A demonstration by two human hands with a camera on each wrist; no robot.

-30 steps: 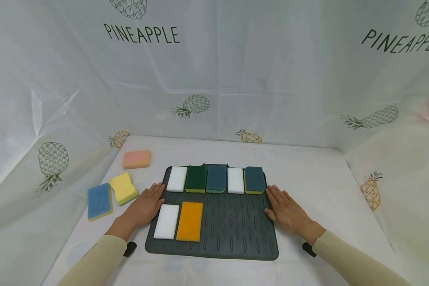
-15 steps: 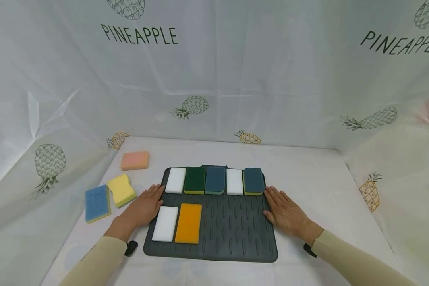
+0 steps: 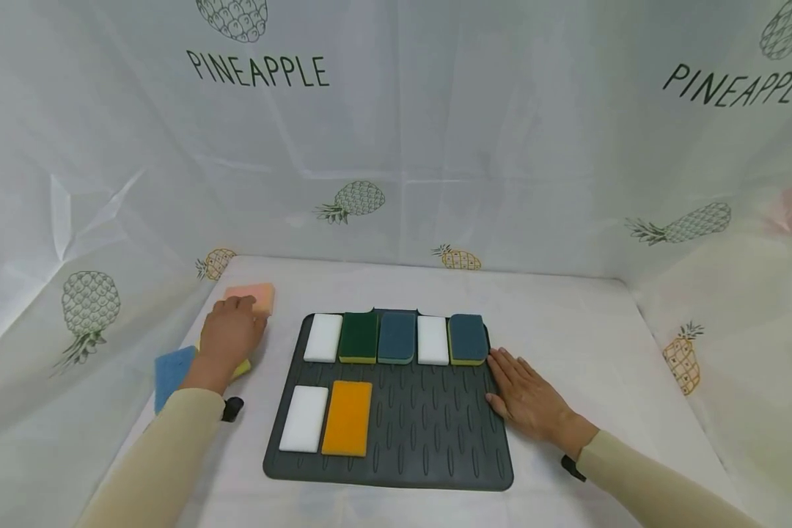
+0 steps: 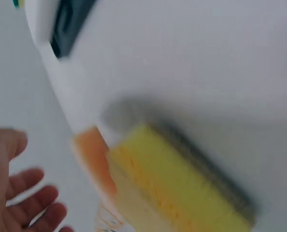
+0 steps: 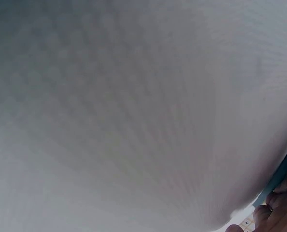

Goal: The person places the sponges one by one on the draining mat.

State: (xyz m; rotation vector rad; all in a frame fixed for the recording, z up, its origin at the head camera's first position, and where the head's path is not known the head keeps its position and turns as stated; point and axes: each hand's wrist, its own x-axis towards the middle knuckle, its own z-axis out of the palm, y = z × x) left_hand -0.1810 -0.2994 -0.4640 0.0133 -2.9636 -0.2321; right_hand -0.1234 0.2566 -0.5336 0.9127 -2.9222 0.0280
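Note:
My left hand (image 3: 229, 334) is over the yellow sponge (image 3: 241, 369), its fingertips right at the near side of the pink sponge (image 3: 264, 296). In the left wrist view the same hand (image 4: 25, 193) has loosely bent fingers apart, with nothing between thumb and fingers; the yellow sponge (image 4: 177, 174) with a dark underside lies beside it. A blue sponge (image 3: 173, 372) is partly covered by my forearm. My right hand (image 3: 531, 400) lies flat with fingertips touching the right edge of a dark grey ridged mat (image 3: 435, 433).
Along the mat's back edge runs a row of white, dark green and blue sponges (image 3: 397, 337). Nearer the front, a white block (image 3: 303, 418) lies beside an orange sponge (image 3: 347, 418). A pineapple-print sheet (image 3: 501, 147) rises behind the white table.
My left hand has left the mat's left edge and moved left and away from me, over the yellow sponge to the pink one. The right hand has stayed at the mat.

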